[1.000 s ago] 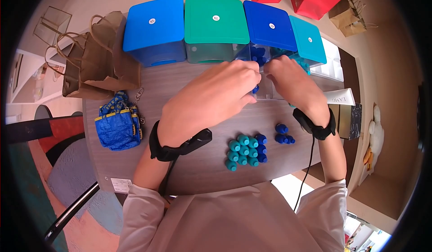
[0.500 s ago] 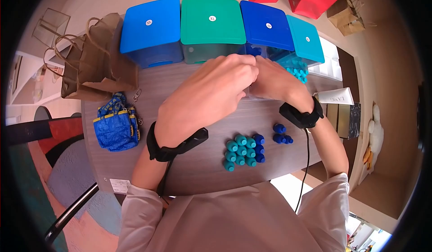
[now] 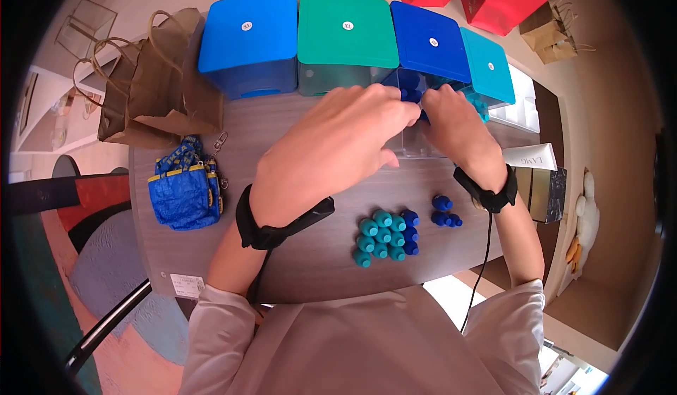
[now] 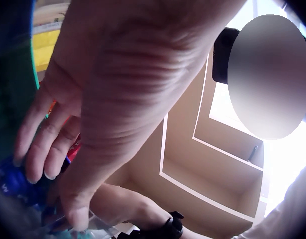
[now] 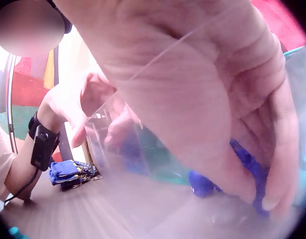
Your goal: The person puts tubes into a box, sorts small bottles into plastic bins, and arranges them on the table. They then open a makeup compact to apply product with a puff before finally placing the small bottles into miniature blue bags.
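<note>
In the head view my left hand (image 3: 331, 145) reaches over the left side of a clear open-fronted bin (image 3: 415, 147) under the dark blue lid (image 3: 431, 41). Its fingers are loosely bent, the thumb apart from them; in the left wrist view they hang beside dark blue bottles (image 4: 13, 181). At the bin's right side, my right hand (image 3: 458, 124) points its fingers down. The right wrist view shows its thumb and fingers pinching a dark blue object (image 5: 248, 164), apparently a bottle, partly hidden; another blue bottle (image 5: 201, 183) stands beyond the thumb.
Teal bottles (image 3: 382, 236) stand in rows beside dark blue bottles (image 3: 411, 233), with a small blue group (image 3: 442, 202) to the right. Around them are lidded bins (image 3: 347, 28), paper bags (image 3: 169, 88), a blue pouch (image 3: 185, 196) and a white tube (image 3: 530, 157).
My right hand moved left toward my left hand, then back right over the bin's right side. The left hand stays over the bin's left side. The head view has shifted slightly.
</note>
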Motion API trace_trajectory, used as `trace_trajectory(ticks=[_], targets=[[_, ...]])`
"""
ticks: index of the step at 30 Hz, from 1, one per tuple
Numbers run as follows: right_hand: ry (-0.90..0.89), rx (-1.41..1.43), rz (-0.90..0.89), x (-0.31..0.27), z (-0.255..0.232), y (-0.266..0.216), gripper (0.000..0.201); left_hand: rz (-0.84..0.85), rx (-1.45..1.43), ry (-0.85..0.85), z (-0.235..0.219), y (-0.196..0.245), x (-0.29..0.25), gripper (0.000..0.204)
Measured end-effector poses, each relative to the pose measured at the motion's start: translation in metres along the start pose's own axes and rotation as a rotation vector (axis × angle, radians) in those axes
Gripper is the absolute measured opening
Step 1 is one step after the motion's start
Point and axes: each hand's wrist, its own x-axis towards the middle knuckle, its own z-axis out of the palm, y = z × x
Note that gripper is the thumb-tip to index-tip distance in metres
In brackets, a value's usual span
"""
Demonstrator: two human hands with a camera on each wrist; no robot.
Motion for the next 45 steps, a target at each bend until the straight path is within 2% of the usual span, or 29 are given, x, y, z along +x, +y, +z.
trace_trajectory(ticks=[1, 3, 5, 6, 8, 13, 15, 18, 21, 24, 28, 30, 34, 36, 43, 45], targets=[[0.000, 0.000, -0.002, 0.000, 0.002, -0.001, 0.018, -0.020, -0.019, -0.036, 0.000, 0.001, 0.000, 0.038], [0.111, -0.023, -0.007, -0.002, 0.003, -0.004, 0.016, -0.039, -0.039, -0.071, 0.001, 0.002, 0.000, 0.042], [0.121, -0.028, 0.001, -0.001, 0.003, -0.005, 0.016, -0.051, -0.016, -0.166, 0.003, 0.003, 0.003, 0.045], [0.130, -0.031, 0.009, -0.001, 0.003, -0.006, 0.016, -0.047, -0.017, -0.167, 0.006, 0.001, 0.001, 0.045], [0.138, -0.052, 0.027, -0.002, -0.002, -0.010, 0.016, 0.016, 0.021, -0.064, 0.010, -0.003, -0.004, 0.043], [0.178, -0.037, 0.093, -0.006, -0.025, -0.017, 0.015, -0.055, 0.016, -0.148, 0.005, -0.002, 0.001, 0.038], [0.126, 0.127, -0.088, -0.011, -0.024, -0.006, 0.016, -0.067, 0.011, -0.178, 0.005, -0.001, 0.002, 0.037], [0.036, 0.199, -0.143, -0.020, -0.018, -0.002, 0.018, -0.068, -0.006, -0.180, 0.004, -0.001, 0.001, 0.034], [0.028, 0.157, -0.165, -0.020, -0.015, 0.001, 0.022, -0.069, -0.011, -0.182, 0.005, -0.003, -0.001, 0.031], [0.002, 0.143, -0.181, -0.017, -0.017, 0.006, 0.023, -0.003, 0.002, -0.111, 0.007, -0.005, -0.002, 0.031], [-0.065, 0.231, -0.148, -0.012, -0.024, 0.007, 0.028, -0.071, -0.057, -0.129, -0.002, -0.001, 0.007, 0.041], [-0.260, 0.374, -0.080, -0.005, -0.035, -0.004, 0.037, -0.096, -0.032, -0.131, -0.003, -0.001, 0.007, 0.046], [-0.335, 0.419, -0.130, 0.009, -0.034, -0.014, 0.045, -0.129, -0.021, -0.118, -0.001, -0.003, 0.005, 0.055], [-0.391, 0.351, -0.063, 0.013, -0.039, -0.019, 0.046, -0.143, -0.023, -0.130, -0.002, -0.003, 0.005, 0.057], [-0.318, 0.401, -0.071, 0.002, -0.040, -0.021, 0.042, -0.166, -0.004, -0.137, -0.003, -0.003, 0.005, 0.058], [-0.022, 0.424, -0.105, -0.018, -0.039, -0.022, 0.038, -0.165, -0.012, -0.130, -0.003, -0.003, 0.005, 0.058]])
